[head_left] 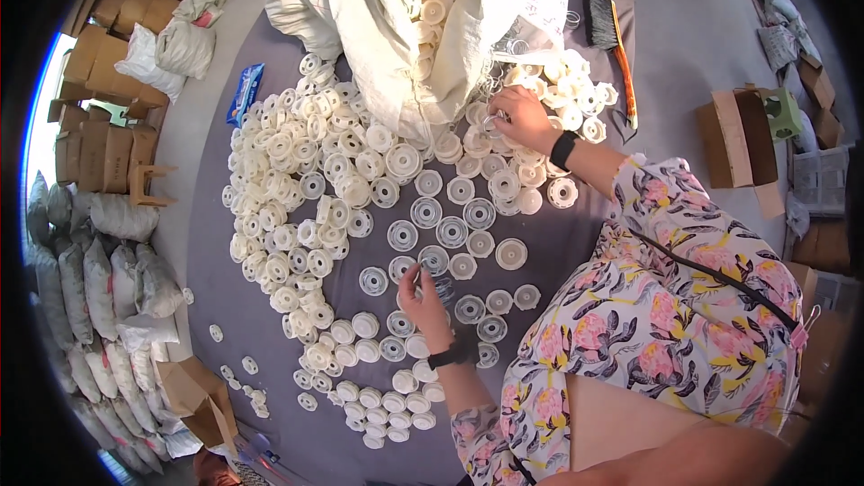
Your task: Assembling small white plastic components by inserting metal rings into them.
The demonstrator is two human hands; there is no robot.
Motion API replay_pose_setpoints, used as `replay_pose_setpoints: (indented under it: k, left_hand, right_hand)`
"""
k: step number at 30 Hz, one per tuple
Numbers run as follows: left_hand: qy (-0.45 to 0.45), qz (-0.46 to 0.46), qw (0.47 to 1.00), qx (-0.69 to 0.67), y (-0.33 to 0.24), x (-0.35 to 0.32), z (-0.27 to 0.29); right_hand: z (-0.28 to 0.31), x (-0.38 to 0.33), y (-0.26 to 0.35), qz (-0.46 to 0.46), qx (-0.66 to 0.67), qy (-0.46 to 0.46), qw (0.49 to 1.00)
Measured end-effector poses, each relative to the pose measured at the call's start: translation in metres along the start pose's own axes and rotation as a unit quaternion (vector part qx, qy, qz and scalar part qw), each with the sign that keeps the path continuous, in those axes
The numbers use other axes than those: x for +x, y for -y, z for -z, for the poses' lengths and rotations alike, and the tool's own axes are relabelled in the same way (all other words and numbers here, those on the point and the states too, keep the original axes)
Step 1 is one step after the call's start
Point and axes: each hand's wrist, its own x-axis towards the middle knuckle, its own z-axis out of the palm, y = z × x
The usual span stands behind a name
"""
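Observation:
My left hand (426, 300) is closed in a pinch at the edge of a clear round plastic part (434, 259) in the middle of the table. Blurred clear rings (444, 289) show just right of its fingers. Farther off, my right hand (520, 117) has its fingers together on a small white plastic ring (490, 122), partly hidden by the fingers, at the near side of the sack. Around both hands lie flat round parts with center holes, some clear (452, 231), some white (511, 254). Stacked white parts (387, 407) stand in rows at the lower middle.
A big open white woven sack (378, 27) full of white parts stands on the grey-covered table (576, 243). A large heap of white rings (297, 144) spreads leftward. A brush (621, 63) and a blue packet (245, 94) lie near the edges. Cartons (738, 139) and sacks (85, 292) stand around.

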Motion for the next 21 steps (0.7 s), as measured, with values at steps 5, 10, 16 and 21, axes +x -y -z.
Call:
replay_pose_setpoints:
  k: [5, 10, 16, 21]
  left_hand:
    - [0.092, -0.023, 0.986, -0.14, -0.028, -0.014, -0.053]
    - [0.125, 0.053, 0.979, -0.152, -0.017, -0.007, -0.045]
    - [-0.075, -0.034, 0.985, 0.149, 0.023, 0.031, 0.026]
    - [-0.007, -0.122, 0.896, 0.428, 0.054, 0.047, 0.036]
  right_hand:
    - [-0.015, -0.053, 0.077, -0.208, 0.528, 0.249, 0.785]
    - [-0.016, -0.084, 0.118, -0.289, 0.552, 0.408, 0.667]
    - [-0.021, -0.081, 0.094, -0.3, 0.544, 0.41, 0.668]
    - [-0.027, -0.058, 0.034, -0.309, 0.485, 0.235, 0.784]
